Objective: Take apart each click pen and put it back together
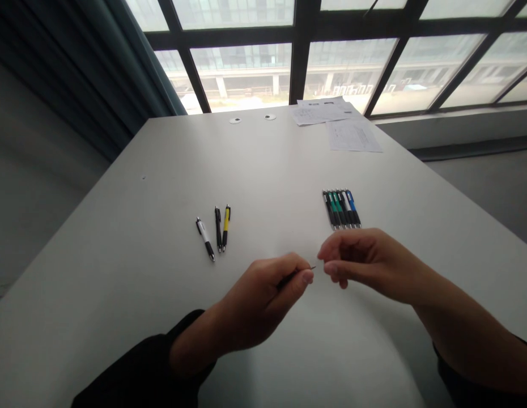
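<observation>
My left hand (267, 300) is closed in a pinch near the middle of the table. From its thumb and forefinger a thin, pointed pen refill (313, 267) pokes out to the right; the rest is hidden in the fist. Just beyond that tip is my right hand (357, 263), its fingers loosely curled, with a gap between forefinger and thumb and nothing visible in it. Above the right hand lies a tight row of several click pens (341, 208) with black, green, white and blue barrels.
Left of my hands lie a white pen (205, 239), a black pen (218, 229) and a yellow pen (226, 228). Paper sheets (352, 136) rest at the far right of the white table (161, 243), by the window. Two round cable covers (270, 117) sit at the far edge.
</observation>
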{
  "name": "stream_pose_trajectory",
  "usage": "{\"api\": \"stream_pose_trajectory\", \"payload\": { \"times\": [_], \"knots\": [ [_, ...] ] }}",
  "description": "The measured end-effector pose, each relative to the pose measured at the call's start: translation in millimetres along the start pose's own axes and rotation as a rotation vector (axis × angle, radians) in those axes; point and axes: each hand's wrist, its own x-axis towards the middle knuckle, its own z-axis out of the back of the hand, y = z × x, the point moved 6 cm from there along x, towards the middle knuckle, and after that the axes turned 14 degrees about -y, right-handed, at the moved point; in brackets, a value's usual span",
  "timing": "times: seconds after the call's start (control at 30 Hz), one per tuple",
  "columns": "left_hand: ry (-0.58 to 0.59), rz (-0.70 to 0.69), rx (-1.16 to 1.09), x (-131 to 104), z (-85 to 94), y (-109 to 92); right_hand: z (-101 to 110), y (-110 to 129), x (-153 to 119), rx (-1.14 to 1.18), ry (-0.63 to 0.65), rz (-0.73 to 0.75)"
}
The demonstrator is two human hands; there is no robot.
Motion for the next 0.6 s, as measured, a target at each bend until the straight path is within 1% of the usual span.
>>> {"api": "stream_pose_trajectory", "payload": {
  "times": [0.07, 0.13, 0.23, 0.33, 0.4, 0.53, 0.6],
  "knots": [
    [0.027, 0.038, -0.077, -2, -3.2, 1, -14, 8, -7, 0.164, -0.003, 0.033],
    [0.028, 0.065, -0.143, -2, -4.6, 2, -22, 10, -9, 0.245, -0.054, 0.083],
    [0.049, 0.121, -0.202, -1, -7.2, 7, -26, 7, -9, 0.308, -0.115, 0.147],
    [0.061, 0.183, -0.297, 0, -8.9, 11, -26, 2, -8, 0.319, -0.144, 0.148],
    [0.067, 0.210, -0.389, 0, -9.7, 12, -27, 0, -8, 0.332, -0.136, 0.137],
    [0.111, 0.287, -0.561, -3, -13.3, 14, -33, 0, -7, 0.400, -0.043, 0.168],
    [0.118, 0.346, -0.635, -4, -15.4, 17, -32, -1, -5, 0.400, -0.059, 0.204]
  ]
}}
